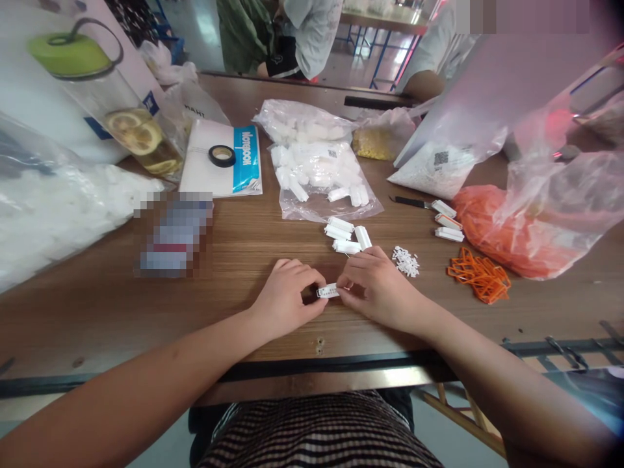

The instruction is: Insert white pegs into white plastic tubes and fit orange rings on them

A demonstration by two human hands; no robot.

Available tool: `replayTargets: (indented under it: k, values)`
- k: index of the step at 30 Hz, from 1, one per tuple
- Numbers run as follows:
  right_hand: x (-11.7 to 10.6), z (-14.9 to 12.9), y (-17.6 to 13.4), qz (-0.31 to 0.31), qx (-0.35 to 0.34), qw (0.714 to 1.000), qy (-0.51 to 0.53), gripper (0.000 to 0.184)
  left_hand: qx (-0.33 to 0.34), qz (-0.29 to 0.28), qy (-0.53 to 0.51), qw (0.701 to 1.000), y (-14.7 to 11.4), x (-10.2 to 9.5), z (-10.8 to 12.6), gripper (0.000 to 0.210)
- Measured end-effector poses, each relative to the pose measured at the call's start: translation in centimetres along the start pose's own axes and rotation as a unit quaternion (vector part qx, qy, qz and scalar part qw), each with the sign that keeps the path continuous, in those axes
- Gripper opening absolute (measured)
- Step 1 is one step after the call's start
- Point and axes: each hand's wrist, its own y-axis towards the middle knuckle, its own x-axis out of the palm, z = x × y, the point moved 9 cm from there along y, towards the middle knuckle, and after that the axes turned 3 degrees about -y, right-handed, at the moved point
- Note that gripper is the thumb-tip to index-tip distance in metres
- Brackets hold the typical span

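Observation:
A small white plastic connector housing (328, 291) with rows of holes lies near the table's front edge, between my two hands. My left hand (288, 294) pinches its left end between thumb and forefinger. At its right end, the thumb and fingers of my right hand (375, 286) are closed on the same housing; whether a tiny part is also between them is hidden. Just beyond my right hand sit several similar white housings (347, 246). To the right is a small pile of tiny white pieces (406, 261).
Orange frame-shaped parts (480, 276) and a bag of orange parts (526, 227) are at the right, near tweezers (409, 202). A bag of white housings (322, 169) lies behind. Leftward are a notebook (195, 162), black tape (222, 156) and a bottle (121, 117). People sit opposite.

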Motion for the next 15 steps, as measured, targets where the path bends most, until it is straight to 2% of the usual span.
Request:
replayTargets:
  k: [15]
  values:
    - [0.21,-0.20,0.04,0.000,-0.008,1.000,-0.028,0.015,0.001,0.000,0.006,1.000,0.07,-0.06,0.01,0.006]
